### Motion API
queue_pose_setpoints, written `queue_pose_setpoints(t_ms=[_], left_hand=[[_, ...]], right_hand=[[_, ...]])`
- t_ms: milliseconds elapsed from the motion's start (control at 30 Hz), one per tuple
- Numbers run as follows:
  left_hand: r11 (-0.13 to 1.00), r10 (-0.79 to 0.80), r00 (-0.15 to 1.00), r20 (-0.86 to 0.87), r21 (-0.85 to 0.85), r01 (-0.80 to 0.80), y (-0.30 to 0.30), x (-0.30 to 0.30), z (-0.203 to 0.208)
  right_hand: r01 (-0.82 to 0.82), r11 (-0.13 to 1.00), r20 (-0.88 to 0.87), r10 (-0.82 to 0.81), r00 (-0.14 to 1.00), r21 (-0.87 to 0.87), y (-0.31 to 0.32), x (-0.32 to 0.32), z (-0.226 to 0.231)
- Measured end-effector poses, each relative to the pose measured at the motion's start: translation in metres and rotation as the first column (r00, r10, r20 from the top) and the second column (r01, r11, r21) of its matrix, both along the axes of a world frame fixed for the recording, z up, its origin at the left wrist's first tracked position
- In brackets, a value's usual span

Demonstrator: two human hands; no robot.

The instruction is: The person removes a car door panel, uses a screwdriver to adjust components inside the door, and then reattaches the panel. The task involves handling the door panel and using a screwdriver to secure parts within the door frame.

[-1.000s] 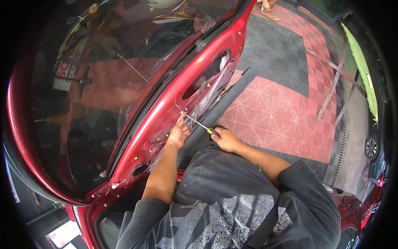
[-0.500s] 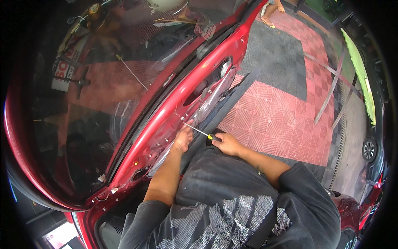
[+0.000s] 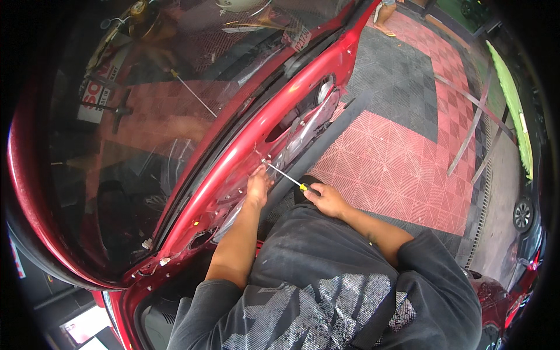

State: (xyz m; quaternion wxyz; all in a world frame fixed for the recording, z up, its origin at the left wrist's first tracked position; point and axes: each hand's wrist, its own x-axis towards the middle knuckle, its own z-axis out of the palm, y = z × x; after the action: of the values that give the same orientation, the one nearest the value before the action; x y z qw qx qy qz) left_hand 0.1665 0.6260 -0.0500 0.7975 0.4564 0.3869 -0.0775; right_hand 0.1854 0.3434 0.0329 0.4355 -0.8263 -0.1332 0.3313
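Note:
My right hand (image 3: pixel 328 200) is closed around the black and yellow handle of a long screwdriver (image 3: pixel 287 176). Its thin metal shaft points up and left at the bare inner side of a red car door (image 3: pixel 242 144), ending beside a small pale clip (image 3: pixel 263 160). Close to that tip is my left hand (image 3: pixel 258 185), its fingers raised against the door's inner panel and partly spread. Nothing shows in its grasp. Clear plastic sheeting (image 3: pixel 301 135) covers part of the door's openings below the window line.
The door's dark window (image 3: pixel 146 151) fills the left and mirrors the screwdriver. A dark strip of trim (image 3: pixel 338 131) runs along the door. Red and grey floor tiles (image 3: pixel 385 157) lie beyond. Metal bars (image 3: pixel 466 134) stand at right, near a parked car's wheel (image 3: pixel 523 213). A person's foot (image 3: pixel 384 28) shows at top.
My left hand has moved up the door toward the clip, and its fingers have unfolded somewhat. The screwdriver stays in my right hand beside the clip. The whole view has shifted slightly.

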Motion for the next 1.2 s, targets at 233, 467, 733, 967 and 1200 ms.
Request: queue_pose_setpoints(t_ms=[233, 467, 733, 967, 1200], left_hand=[[0.995, -0.009, 1.0, 0.005, -0.1, 0.009, 0.006, 0.001, -0.004], [0.991, -0.028, 1.0, -0.01, -0.128, 0.027, 0.009, 0.004, -0.005], [0.993, -0.025, 1.0, 0.011, -0.119, 0.026, 0.01, 0.005, -0.006], [0.991, -0.024, 1.0, -0.005, -0.13, 0.023, 0.012, 0.004, -0.007], [0.99, -0.029, 0.999, 0.013, -0.141, 0.031, 0.009, 0.005, -0.005]], right_hand=[[0.004, 1.0, -0.033, -0.005, 0.999, -0.028, 0.003, 0.001, -0.002], [0.001, 0.999, -0.023, -0.002, 1.0, -0.053, 0.004, 0.0, 0.002], [0.013, 0.999, -0.07, -0.015, 0.997, -0.042, 0.008, -0.002, 0.002], [0.058, 0.998, -0.17, -0.056, 0.984, 0.004, 0.006, -0.002, -0.007], [0.171, 0.973, -0.433, -0.09, 0.897, 0.153, 0.001, 0.002, -0.038]])
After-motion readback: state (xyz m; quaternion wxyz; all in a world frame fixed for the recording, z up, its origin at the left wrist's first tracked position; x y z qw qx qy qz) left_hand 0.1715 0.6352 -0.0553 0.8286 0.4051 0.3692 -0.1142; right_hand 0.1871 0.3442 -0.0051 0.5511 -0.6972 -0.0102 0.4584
